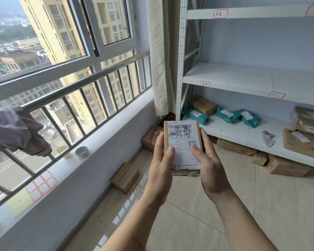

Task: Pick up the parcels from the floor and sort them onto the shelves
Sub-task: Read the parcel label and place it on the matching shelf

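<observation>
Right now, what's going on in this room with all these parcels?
A person holds a small brown cardboard parcel with a white shipping label up in both hands, left hand and right hand gripping its sides, apparently reading it. The white metal shelf unit ahead has teal plastic mailer bags on a lower level. More brown cardboard boxes lie on the tiled floor.
</observation>
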